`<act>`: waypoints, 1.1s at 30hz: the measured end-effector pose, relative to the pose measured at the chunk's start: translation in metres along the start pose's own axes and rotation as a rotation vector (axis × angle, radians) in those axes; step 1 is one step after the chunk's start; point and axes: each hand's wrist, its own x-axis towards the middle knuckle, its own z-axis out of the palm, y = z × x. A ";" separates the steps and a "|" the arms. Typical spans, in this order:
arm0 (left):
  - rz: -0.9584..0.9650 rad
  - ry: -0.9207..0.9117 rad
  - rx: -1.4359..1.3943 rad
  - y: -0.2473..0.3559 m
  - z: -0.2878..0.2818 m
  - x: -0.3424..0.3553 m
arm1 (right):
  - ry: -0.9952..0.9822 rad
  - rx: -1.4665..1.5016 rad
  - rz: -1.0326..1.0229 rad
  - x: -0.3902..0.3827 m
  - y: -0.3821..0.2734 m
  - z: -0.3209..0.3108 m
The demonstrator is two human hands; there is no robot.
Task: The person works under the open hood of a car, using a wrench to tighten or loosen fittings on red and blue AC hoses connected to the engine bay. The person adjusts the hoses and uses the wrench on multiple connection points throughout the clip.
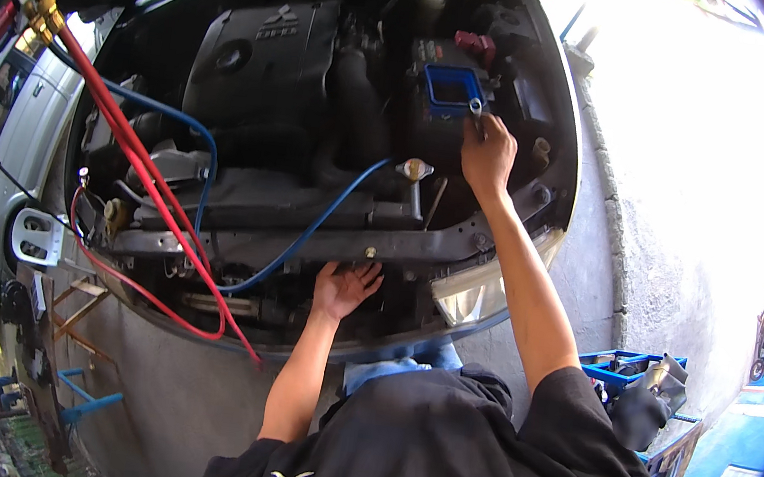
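Observation:
An open engine bay (258, 80) with a dark engine cover fills the upper middle. My right hand (486, 151) is closed on a small metal wrench (475, 107), its ring end at the near edge of a blue open-topped tray (455, 74) on the right side of the bay. My left hand (347, 287) is under the front crossmember (305, 243), palm up, fingers apart and bent, with nothing visible in it. A red hose (143, 162) and a blue hose (328, 213) run across the left and front of the bay, near my left hand.
A brass gauge fitting (44, 16) hangs at upper left. A white chair (37, 234), a metal stand (84, 335) and another vehicle (15, 155) are on the left. At lower right are a blue tool cart (619, 363) and a dark draped item (643, 404). The headlight (475, 298) faces me.

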 end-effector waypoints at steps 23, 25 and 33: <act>-0.077 -0.138 0.193 0.027 -0.041 0.031 | -0.384 0.142 0.160 -0.208 -0.037 -0.024; -0.081 -0.160 0.199 0.027 -0.040 0.031 | -0.430 0.166 0.135 -0.227 -0.052 -0.019; -0.081 -0.075 0.256 0.031 -0.038 0.021 | -0.470 0.226 0.533 -0.266 -0.090 0.024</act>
